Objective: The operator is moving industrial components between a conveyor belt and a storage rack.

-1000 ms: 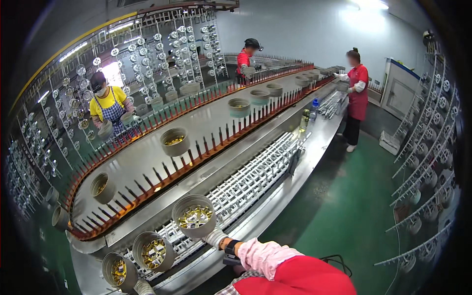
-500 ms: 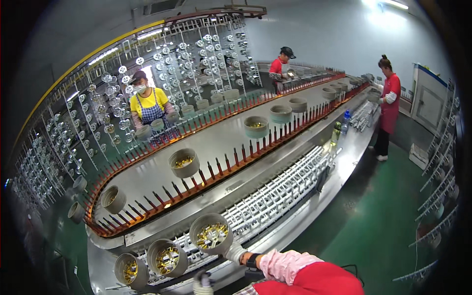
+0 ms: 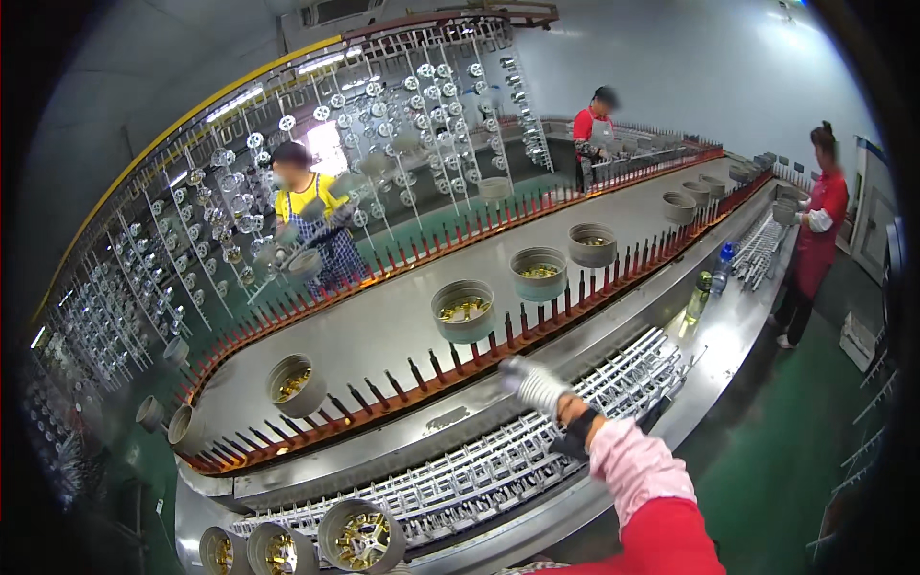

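The right hand (image 3: 533, 385) is hovering gloved over the near edge of the line, fingers stretching loosely toward ten o'clock, and it's showing nothing in its grasp. Whether the fingertips are touching the metal edge, I can't tell. The left hand isn't showing at all, so what it's doing is anyone's guess.

Here's the key relation: a round two-tone container (image 3: 463, 311) is standing upright on the steel platform (image 3: 379, 331), lying at half past ten from the right hand, near but apart. It's showing no long axis, its mouth is facing up, and gold pieces are filling it. Of the hands in view, the right is sitting nearest, with the row of dark-tipped spindles (image 3: 509, 328) running between, from eight to two o'clock.

Below, a bundle of metal rods (image 3: 460, 487) is following that same slant. Down toward half past seven, a grey container (image 3: 362, 537) is holding a gold spoked piece, two more standing beside it.

Farther out, a green bottle (image 3: 699, 295) and a blue bottle (image 3: 723, 264) are standing at two o'clock. A co-worker in yellow (image 3: 311, 206) is working at ten o'clock, in front of hanging racks (image 3: 422, 96).
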`<state>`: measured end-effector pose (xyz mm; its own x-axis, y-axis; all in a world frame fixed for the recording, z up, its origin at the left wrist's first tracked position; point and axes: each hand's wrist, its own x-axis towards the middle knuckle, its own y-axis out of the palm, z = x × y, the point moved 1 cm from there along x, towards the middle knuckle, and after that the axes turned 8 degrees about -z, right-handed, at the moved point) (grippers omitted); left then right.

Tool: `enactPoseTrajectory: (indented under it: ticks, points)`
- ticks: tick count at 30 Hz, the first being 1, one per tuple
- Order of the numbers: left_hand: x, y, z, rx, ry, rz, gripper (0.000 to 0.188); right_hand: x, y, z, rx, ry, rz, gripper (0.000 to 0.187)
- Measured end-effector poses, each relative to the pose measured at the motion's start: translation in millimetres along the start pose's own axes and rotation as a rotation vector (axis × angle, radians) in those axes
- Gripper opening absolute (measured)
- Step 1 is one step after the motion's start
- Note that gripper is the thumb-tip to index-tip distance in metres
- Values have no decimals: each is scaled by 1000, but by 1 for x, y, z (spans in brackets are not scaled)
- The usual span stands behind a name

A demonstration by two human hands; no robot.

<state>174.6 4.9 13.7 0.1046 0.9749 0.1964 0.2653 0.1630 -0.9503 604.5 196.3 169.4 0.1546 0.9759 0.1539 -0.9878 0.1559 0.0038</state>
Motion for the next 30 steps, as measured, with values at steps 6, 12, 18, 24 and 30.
enactPoseTrajectory:
  ticks: [6, 12, 18, 24, 30]
  points:
    - [3, 25, -18, 292, 62, -24, 34, 133, -116, -54, -504, 29, -477, 59]
    - [17, 5, -85, -135, -360, 256, 36, 205, -114, -113, -1066, -232, -222, 23]
    - [21, 43, -98, 252, 79, -129, 25, 231, -113, -161, -1085, -430, -565, 17]
    - [41, 24, -137, -240, -468, 39, 24, 212, -87, -100, -715, -299, -345, 35]
    - [40, 52, -110, 135, -80, -152, 21, 170, -59, 12, -963, -553, -119, 13]
